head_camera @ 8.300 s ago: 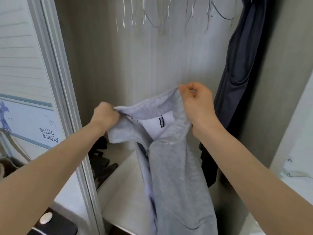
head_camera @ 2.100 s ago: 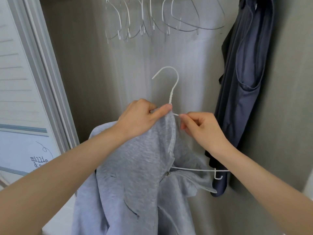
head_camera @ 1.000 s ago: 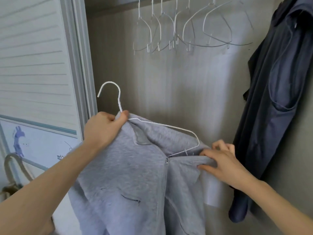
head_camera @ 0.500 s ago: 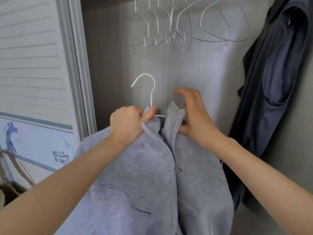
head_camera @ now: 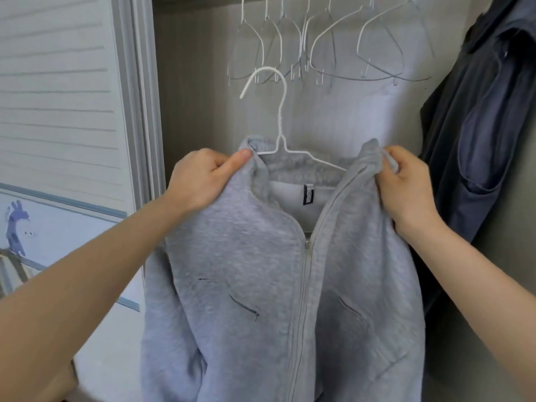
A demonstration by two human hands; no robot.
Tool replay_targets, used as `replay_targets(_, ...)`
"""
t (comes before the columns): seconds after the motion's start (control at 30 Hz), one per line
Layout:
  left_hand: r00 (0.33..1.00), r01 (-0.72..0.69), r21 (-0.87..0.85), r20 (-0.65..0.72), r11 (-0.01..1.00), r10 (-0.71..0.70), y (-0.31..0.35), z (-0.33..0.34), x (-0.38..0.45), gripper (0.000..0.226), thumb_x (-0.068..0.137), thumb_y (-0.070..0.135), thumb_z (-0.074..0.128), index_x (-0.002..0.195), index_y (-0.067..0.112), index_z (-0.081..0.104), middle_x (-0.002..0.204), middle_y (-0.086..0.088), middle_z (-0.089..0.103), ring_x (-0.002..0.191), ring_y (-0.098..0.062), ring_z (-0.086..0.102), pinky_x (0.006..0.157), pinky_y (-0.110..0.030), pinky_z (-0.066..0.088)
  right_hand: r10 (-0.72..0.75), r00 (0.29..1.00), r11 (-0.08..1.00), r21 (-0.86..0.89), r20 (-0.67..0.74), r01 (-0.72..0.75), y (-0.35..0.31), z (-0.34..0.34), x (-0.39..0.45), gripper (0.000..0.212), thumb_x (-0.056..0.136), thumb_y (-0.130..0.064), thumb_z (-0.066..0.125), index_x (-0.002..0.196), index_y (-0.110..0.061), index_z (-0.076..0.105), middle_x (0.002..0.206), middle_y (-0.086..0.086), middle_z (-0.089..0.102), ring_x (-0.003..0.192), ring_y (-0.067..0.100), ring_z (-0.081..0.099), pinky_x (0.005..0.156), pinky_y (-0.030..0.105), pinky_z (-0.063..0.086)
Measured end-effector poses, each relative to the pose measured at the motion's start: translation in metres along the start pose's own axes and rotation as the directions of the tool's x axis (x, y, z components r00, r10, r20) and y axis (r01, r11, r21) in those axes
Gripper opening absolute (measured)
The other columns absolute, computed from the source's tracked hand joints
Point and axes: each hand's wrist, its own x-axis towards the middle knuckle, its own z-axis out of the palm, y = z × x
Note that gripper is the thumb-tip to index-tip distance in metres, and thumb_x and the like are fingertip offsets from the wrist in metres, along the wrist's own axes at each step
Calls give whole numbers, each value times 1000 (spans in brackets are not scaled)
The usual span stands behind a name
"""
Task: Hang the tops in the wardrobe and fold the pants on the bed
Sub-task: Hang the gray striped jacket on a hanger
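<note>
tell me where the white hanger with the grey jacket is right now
Head view, centre: the white hanger sits inside the grey jacket, held up below the empty hangers.

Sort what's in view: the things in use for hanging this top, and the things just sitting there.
In use:
grey zip jacket
white wire hanger inside it
left hand and right hand, gripping the collar

Just there:
empty hangers overhead
dark garment, already hung
sliding door

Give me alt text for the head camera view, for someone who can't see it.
Two hands, left hand and right hand, grip the collar of a grey zip jacket on a white wire hanger inside a wardrobe. Empty hangers hang above; a dark top hangs right.
</note>
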Motion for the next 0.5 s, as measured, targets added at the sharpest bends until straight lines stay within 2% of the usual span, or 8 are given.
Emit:
replay_targets(0.07, 1000, 30, -83, -6, 996, -30, -7, -1, 0, 82, 79, 81, 31, 50, 4, 36, 45, -1, 35, 46, -20, 34, 54, -35, 32, -11, 1000, 1000, 11, -24, 11, 1, -2, 0, 42, 98, -17, 51, 66, 8, 42, 63, 6, 38, 52, -3, 32, 48, 11, 28)
replay_targets(0.17, 1000, 25, 25, 8, 999, -25, -15, 3, -7, 86, 79, 81, 25, 52, 3, 47, 46, -3, 48, 49, -22, 45, 56, -36, 41, -32, 999, 999, -26, -27, 31, 7, -1, -6, 36, 97, -19, 54, 68, 2, 47, 61, 2, 42, 49, -4, 35, 48, 8, 30)
replay_targets(0.27, 997, 74, -54, -1, 996, -74, -18, 10, -11, 81, 80, 78, 36, 52, 2, 40, 45, -3, 38, 48, -20, 36, 55, -34, 36, 0, 994, 989, -149, 106, 16, 14, -1, -10, 3, 93, -20, 59, 92, -22, 57, 55, -6, 47, 44, 0, 43, 45, 10, 32)
replay_targets(0.3, 996, 85, -77, -4, 993, -86, -16, 12, -11, 80, 79, 78, 39, 52, 2, 38, 46, -2, 34, 48, -19, 33, 54, -34, 35, 3, 987, 976, -215, 160, 32, 15, -1, -11, 6, 93, -22, 59, 94, -28, 56, 57, -10, 51, 48, 0, 48, 48, 12, 34)
replay_targets(0.37, 998, 63, -53, 14, 997, -63, -7, 18, -11, 83, 78, 82, 40, 53, 3, 37, 46, -2, 33, 48, -20, 33, 54, -36, 37, 6, 966, 962, -264, 257, 65, 15, 3, -11, 5, 95, -23, 55, 92, -26, 58, 71, -9, 63, 64, 1, 57, 59, 18, 40)
replay_targets(0.43, 999, -9, 0, 46, 1000, 9, 7, 28, -10, 85, 77, 86, 35, 51, 6, 35, 43, 2, 33, 47, -19, 35, 54, -36, 38, -5, 945, 971, -225, 326, 83, 10, 13, -13, 8, 95, -16, 53, 94, -22, 58, 77, -2, 65, 68, 9, 55, 63, 24, 41)
replay_targets(0.5, 997, -60, 37, 44, 998, 58, 17, 35, -5, 81, 73, 86, 28, 50, 8, 33, 42, 0, 35, 47, -19, 37, 54, -34, 38, -24, 933, 978, -186, 359, 97, 4, 24, -11, 17, 91, -5, 52, 96, -20, 57, 77, -2, 63, 70, 9, 52, 64, 26, 40)
